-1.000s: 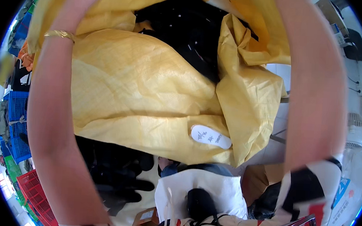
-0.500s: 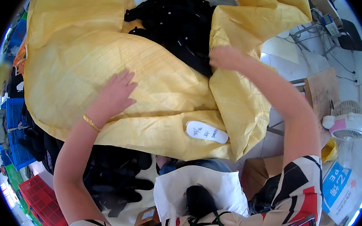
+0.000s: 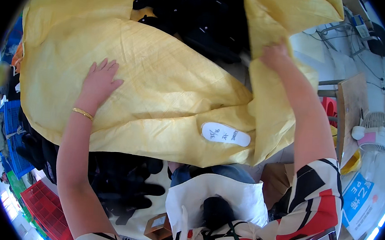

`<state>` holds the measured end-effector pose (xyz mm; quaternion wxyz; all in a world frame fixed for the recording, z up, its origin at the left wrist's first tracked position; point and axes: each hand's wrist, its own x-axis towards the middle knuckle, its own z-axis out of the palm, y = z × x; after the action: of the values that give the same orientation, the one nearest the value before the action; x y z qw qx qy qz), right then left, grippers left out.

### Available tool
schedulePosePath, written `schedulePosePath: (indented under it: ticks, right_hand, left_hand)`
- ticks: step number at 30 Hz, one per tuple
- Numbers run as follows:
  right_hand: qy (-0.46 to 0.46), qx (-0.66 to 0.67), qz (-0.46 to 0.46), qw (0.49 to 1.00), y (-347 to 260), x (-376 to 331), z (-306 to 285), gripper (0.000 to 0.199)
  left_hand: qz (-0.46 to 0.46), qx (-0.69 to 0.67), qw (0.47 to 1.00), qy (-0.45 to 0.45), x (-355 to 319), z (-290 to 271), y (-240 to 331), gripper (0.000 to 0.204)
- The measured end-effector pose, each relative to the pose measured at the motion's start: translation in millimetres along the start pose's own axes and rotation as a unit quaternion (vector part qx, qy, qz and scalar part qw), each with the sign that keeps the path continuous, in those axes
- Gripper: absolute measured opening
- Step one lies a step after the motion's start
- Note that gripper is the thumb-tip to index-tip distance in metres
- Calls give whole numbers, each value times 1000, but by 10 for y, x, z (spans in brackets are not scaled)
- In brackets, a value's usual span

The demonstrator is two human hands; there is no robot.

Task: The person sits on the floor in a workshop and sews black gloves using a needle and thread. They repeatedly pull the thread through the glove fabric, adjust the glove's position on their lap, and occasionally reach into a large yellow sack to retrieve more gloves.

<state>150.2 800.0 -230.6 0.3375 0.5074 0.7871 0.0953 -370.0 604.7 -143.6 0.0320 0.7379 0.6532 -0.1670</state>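
Observation:
A large yellow woven sack (image 3: 159,86) spreads across the front of me. My left hand (image 3: 99,82) lies flat on its left part, fingers stretched out. Farther right, my right hand (image 3: 275,55) is closed on a fold of the sack beside the opening, slightly smeared by motion. Black soft items (image 3: 195,17), dotted with small pale spots, lie heaped inside the opening; their exact kind is not clear. A white insole-shaped piece (image 3: 226,134) with handwriting rests on the sack's near right part.
More black items (image 3: 121,182) lie below the sack at left, beside a small cardboard box (image 3: 158,227). Blue (image 3: 19,139) and red crates (image 3: 50,208) stand at far left. To the right are a wooden board (image 3: 351,113), a fan (image 3: 376,133) and a blue-and-white bag (image 3: 357,203).
My right hand has moved right and a little away from me, pulling the sack's side outward and widening the opening. My left hand has slid left over the sack.

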Motion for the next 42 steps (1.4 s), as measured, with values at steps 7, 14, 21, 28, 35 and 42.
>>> schedulePosePath:
  ticks: [7,14,21,28,35,42]
  right_hand:
    - [-218,51,104,969,651,-475,439,34]
    - [96,104,61,988,304,-849,214,23]
    - [198,337,-196,899,-534,-2771,-313,22]
    - [98,589,-58,800,-617,-4719,37,18]
    - [40,735,12,677,-891,-5718,103,16]
    - [74,697,-129,702,-1266,-6281,-59,11]
  left_hand:
    - [-27,-43,997,-57,-180,129,-160,53]
    - [106,-132,985,25,-767,-62,394,45]
    - [115,-424,896,69,-2457,-443,1553,36]
    - [-91,-610,782,90,-3881,-287,2416,19]
    - [-122,-740,653,104,-4511,-255,3142,14]
    - [-85,-695,704,115,-4709,-200,3532,16]
